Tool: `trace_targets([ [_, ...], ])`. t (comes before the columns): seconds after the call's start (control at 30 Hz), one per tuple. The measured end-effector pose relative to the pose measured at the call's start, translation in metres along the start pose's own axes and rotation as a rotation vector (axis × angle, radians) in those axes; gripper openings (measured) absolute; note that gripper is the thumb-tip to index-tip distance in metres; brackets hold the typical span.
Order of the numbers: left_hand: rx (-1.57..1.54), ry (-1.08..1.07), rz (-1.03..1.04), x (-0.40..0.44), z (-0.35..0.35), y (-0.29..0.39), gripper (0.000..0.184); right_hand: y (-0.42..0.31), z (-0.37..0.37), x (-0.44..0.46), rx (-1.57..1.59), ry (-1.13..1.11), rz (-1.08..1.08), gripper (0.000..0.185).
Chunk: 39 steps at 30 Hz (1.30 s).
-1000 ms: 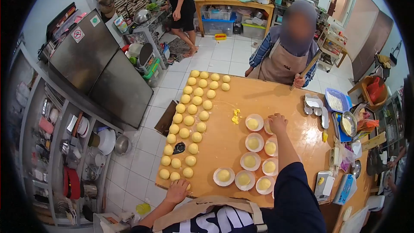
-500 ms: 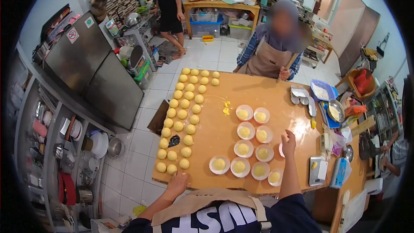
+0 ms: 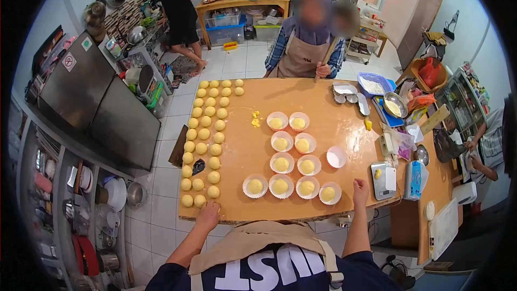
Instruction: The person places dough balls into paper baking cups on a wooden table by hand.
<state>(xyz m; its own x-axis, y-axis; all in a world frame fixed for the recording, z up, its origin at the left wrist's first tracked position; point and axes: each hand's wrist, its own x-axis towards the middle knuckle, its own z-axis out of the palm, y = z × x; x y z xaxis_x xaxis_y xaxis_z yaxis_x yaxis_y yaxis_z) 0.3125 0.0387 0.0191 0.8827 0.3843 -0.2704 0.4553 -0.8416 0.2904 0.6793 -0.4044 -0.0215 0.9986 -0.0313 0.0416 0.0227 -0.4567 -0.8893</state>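
My left hand (image 3: 208, 216) is at the table's front left edge, its fingers curled round a dough ball that is mostly hidden. Beside it, yellow dough balls (image 3: 214, 177) stand in rows along the left side. Over the front edge, right of the paper cups, my right hand (image 3: 361, 193) has its fingers curled in; whether they hold anything is hidden. White paper cups (image 3: 281, 163), several with a flattened piece of dough inside, stand mid-table. One empty paper cup (image 3: 336, 157) stands apart to their right.
A person (image 3: 306, 48) across the table (image 3: 242, 153) holds a wooden stick. Yellow scraps (image 3: 255, 119) lie behind the cups. To the right are a scale (image 3: 383, 183), metal moulds (image 3: 345, 92), a blue basket of flour (image 3: 375, 83) and a bowl (image 3: 396, 105). Another person stands at the back left.
The view has shifted right. My right hand has drawn back towards the front edge, its fingers now curled, and the empty cup beside it is in full view. My left hand remains by the dough balls.
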Motion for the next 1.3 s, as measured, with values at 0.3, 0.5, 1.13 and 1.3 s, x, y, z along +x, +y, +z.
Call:
trace_targets([
  [0.3,0.188,0.188,-0.104,-0.011,-0.005,0.041,0.048,0.006,0.026,0.011,-0.195,-0.304,-0.049,0.031],
  [0.5,0.056,0.302,-0.177,-0.027,0.013,0.083,0.056,0.003,0.050,0.068,-0.329,-0.340,-0.464,0.037],
  [1.13,-0.113,0.369,-0.285,-0.127,0.093,0.104,0.048,-0.047,0.014,0.012,-0.628,-0.631,-0.226,0.025],
  [1.3,-0.162,0.453,-0.185,-0.099,0.053,0.097,0.047,-0.025,0.033,0.023,-0.594,-0.460,-0.234,0.024],
])
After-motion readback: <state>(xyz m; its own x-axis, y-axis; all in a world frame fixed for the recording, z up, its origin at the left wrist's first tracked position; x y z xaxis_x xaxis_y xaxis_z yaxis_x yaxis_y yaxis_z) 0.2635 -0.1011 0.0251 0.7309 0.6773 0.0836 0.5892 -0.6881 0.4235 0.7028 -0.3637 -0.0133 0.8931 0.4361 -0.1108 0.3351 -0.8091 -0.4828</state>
